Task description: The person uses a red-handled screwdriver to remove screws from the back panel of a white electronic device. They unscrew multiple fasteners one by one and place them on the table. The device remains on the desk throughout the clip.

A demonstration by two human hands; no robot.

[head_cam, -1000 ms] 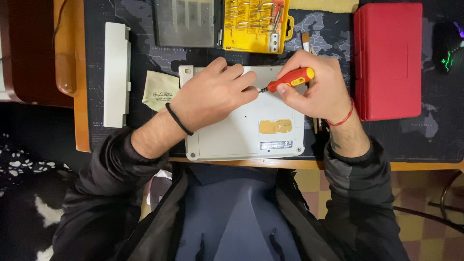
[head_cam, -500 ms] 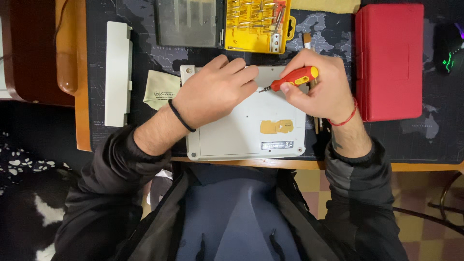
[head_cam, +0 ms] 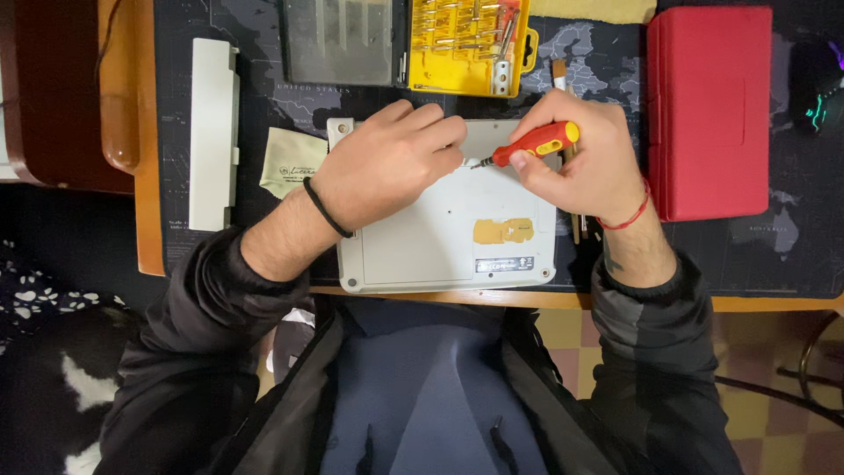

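Red-and-yellow plastic formed the handle of the screwdriver point(head_cam: 534, 143), which the right hand point(head_cam: 580, 158) gripped closed-fingered, shaft angled down-left. Its tip met the pale grey device casing point(head_cam: 440, 237) just beside the left hand's fingertips point(head_cam: 447, 145). The left hand point(head_cam: 387, 167) lay palm-down on the casing, holding nothing. Beyond the grip lay a yellow bit case point(head_cam: 466, 44), a red box point(head_cam: 710, 110) and a white bar point(head_cam: 213, 132).

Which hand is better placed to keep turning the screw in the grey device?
Probably the right hand: it grips the red screwdriver, tip on the grey device. The left hand lies flat, steadying it.
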